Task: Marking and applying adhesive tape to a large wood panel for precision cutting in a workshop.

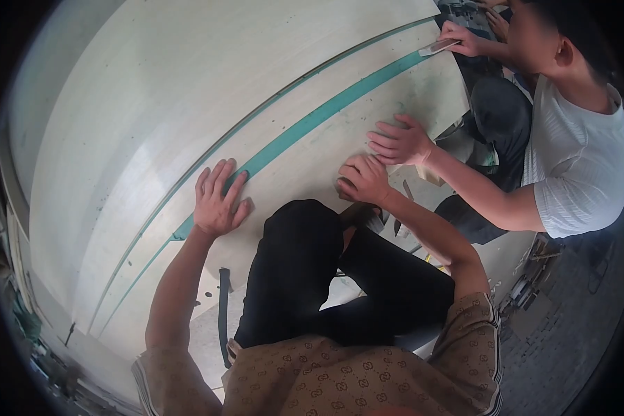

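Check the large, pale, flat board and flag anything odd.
The long, flat green strip narrows abruptly by the person's left hand, looking uneven against its broader run. Faint green smudges mark the large, pale, flat board near its far right end, odd on a plain surface.

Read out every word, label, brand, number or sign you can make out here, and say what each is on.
Brown shirt: a repeated dark emblem print, which I won't quote.
Green strip and pale board: no words or numbers I can make out.
Flat tool in the co-worker's hand: too small to tell whether it is marked.
Clutter at the lower right: too small and blurred to read.
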Demonstrator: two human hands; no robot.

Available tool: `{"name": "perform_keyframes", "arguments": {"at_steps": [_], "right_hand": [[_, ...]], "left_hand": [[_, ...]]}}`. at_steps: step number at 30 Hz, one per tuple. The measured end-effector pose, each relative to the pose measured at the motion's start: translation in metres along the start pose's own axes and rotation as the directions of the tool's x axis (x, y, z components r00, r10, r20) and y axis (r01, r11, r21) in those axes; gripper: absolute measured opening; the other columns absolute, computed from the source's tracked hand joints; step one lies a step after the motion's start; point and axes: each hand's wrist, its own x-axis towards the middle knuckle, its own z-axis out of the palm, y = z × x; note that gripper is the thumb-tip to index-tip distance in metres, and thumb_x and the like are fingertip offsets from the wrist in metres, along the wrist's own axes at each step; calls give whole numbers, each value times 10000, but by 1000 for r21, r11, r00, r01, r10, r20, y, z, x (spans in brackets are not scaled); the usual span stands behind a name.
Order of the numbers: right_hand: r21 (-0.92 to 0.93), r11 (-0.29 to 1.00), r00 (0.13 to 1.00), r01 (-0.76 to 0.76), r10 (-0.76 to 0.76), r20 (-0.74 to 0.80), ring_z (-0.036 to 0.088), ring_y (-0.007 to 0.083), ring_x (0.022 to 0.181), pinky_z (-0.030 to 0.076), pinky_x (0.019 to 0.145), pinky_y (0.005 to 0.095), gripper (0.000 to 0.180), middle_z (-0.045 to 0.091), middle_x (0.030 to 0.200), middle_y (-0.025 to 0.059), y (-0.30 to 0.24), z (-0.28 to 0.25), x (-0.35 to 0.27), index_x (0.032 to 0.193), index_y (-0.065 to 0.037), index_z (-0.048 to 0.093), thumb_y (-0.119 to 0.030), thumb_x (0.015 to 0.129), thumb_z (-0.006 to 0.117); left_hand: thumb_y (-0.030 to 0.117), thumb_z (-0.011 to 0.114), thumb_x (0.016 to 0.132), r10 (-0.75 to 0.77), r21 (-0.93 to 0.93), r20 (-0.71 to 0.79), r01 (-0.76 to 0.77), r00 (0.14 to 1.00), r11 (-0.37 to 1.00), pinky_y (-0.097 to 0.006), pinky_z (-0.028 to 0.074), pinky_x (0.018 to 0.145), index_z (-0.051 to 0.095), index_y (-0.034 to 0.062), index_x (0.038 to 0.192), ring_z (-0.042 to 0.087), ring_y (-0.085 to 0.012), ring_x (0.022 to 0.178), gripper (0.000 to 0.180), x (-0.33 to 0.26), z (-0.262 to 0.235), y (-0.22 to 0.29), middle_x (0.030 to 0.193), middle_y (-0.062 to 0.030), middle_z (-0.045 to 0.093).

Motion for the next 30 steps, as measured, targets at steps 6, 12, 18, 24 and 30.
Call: {"name": "perform_keyframes", "arguments": {"at_steps": [6,12,18,24,30], "right_hand": [[-4,1000,1000,-13,13,13,592,210,762,457,670,336,235,564,904,23,0,-1,0,903,-140,610,-255,739,733],[-17,1000,1000,-7,8,10,593,207,761,458,670,335,237,564,899,24,0,0,0,905,-140,610,-259,736,728],[-10,1000,1000,-10,10,14,593,208,755,456,672,334,247,564,897,27,0,0,0,907,-140,610,-265,729,728],[10,1000,1000,-4,4,1,570,227,737,427,636,353,246,571,902,39,0,0,1,913,-133,614,-248,727,726],[-13,1000,1000,-8,8,16,584,211,751,450,670,335,223,570,900,33,0,0,0,897,-137,613,-265,744,714]], "left_hand": [[340,618,825,-2,-12,0,2,1000,1000,-534,242,1136,518,142,1354,361,-329,1383,574,1,-1,0,1476,-146,406],[343,616,824,-5,-16,13,5,1000,1000,-533,234,1141,516,142,1359,351,-327,1390,580,0,-1,-1,1483,-146,397],[341,618,818,-6,-20,20,6,1000,1000,-530,237,1139,520,143,1358,352,-325,1390,583,0,-2,-1,1483,-150,396],[337,624,811,-6,-26,8,6,1000,1000,-528,242,1137,539,141,1342,361,-326,1385,572,0,-2,-1,1476,-153,406],[332,624,810,-11,-40,22,12,1000,999,-531,240,1137,534,139,1344,361,-326,1386,575,1,-3,-1,1478,-151,405]]}}
